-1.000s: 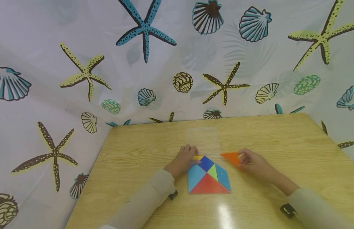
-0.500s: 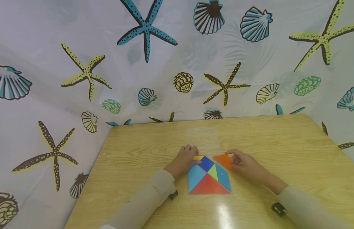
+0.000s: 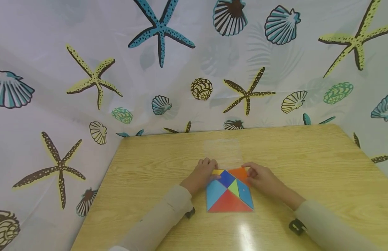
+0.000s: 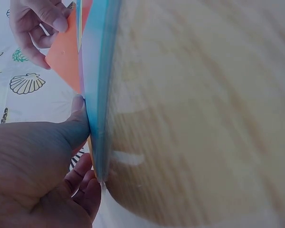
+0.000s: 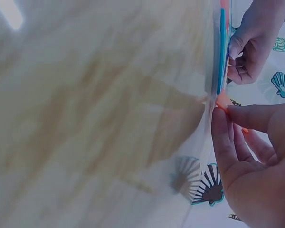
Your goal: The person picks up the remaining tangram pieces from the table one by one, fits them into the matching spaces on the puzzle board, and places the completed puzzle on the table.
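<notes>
A tangram [image 3: 228,204] lies on the table, with red, light blue, dark blue, green, blue and yellow pieces fitted together. My left hand [image 3: 201,176] rests at its far left corner, thumb on the pieces and fingertips by the edge; it partly covers the yellow triangle [image 3: 217,172]. With thumb and fingers, my right hand [image 3: 263,179] pinches an orange triangle tangram piece [image 3: 239,173] at the far right corner. This piece overlaps the place beside the dark blue square [image 3: 226,179] and the blue parallelogram [image 3: 245,192]. In the left wrist view the orange triangle [image 4: 66,57] stands slightly tilted off the tangram.
A clear, flat plastic sheet [image 3: 223,148] lies on the wooden table [image 3: 156,157] just behind the tangram. Beyond the table's far edge hangs a white cloth [image 3: 181,62] printed with shells and starfish.
My right hand has moved left with the orange triangle, from apart on the right to over the tangram's far right corner. The left hand has stayed in place.
</notes>
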`<state>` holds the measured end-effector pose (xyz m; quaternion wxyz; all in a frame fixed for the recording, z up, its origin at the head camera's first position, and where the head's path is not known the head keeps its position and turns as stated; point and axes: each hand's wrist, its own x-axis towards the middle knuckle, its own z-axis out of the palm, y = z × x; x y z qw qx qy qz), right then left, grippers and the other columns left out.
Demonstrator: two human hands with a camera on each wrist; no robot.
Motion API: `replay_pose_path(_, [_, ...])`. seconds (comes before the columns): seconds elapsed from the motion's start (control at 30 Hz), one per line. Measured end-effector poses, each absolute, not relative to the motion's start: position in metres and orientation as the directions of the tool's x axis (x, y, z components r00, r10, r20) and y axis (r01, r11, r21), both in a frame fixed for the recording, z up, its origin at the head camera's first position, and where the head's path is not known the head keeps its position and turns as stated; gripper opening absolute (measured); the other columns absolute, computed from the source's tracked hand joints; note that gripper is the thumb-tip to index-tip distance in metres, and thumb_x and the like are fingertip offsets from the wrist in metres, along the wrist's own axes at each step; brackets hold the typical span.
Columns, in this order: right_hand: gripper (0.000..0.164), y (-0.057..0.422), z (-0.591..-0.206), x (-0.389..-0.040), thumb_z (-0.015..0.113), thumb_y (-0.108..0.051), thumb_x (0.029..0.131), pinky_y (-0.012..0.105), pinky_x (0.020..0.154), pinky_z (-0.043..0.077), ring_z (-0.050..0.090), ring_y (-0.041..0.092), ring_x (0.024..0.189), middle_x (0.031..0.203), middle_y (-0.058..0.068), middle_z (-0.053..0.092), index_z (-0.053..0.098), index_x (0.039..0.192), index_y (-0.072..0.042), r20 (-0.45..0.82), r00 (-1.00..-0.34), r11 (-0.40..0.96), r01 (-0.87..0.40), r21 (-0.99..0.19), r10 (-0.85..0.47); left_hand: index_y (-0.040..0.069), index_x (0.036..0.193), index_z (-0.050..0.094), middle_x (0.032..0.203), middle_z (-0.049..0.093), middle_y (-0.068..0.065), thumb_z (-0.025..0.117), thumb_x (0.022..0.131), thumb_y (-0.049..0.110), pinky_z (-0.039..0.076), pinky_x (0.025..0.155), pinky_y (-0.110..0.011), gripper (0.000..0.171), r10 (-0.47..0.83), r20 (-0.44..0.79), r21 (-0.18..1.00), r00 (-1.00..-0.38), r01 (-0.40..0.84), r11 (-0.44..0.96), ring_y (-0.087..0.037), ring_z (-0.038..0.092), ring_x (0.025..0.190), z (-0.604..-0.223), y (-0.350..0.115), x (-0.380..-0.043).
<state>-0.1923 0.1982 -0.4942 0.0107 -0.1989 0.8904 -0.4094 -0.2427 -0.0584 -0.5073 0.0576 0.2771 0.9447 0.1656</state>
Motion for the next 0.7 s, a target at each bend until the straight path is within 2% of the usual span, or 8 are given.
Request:
replay_pose_path(0.37, [0.043,0.1892,-0.4950,-0.1959,0.064,0.003,0.082,0.028,0.070,0.049,0.057,0.016,0.080,0.087,0.004,0.058,0.052,0.123,0.001,0.130,-0.933,0.614,-0.322,-0.721,-0.336,0.019,0.112,0.046,0.105,0.043,0.003,0.053,0.091,0.044,0.038,0.081,-0.028,0.033,0.542,-0.014,0.342,-0.840,0.505,0.792,-0.015,0.036,0.096,-0.5084,-0.0580,-0.2453])
replay_pose_path(0.7, [0.044,0.1910,-0.4944,-0.1942,0.066,-0.001,0.083,0.031,0.072,0.049,0.058,0.018,0.085,0.091,0.006,0.059,0.050,0.123,0.008,0.134,-0.923,0.652,-0.352,-0.672,-0.360,0.018,0.114,0.047,0.106,0.043,0.003,0.053,0.091,0.044,0.039,0.084,-0.028,0.035,0.534,-0.024,0.346,-0.845,0.494,0.798,-0.015,0.037,0.099,-0.5061,-0.0577,-0.2430])
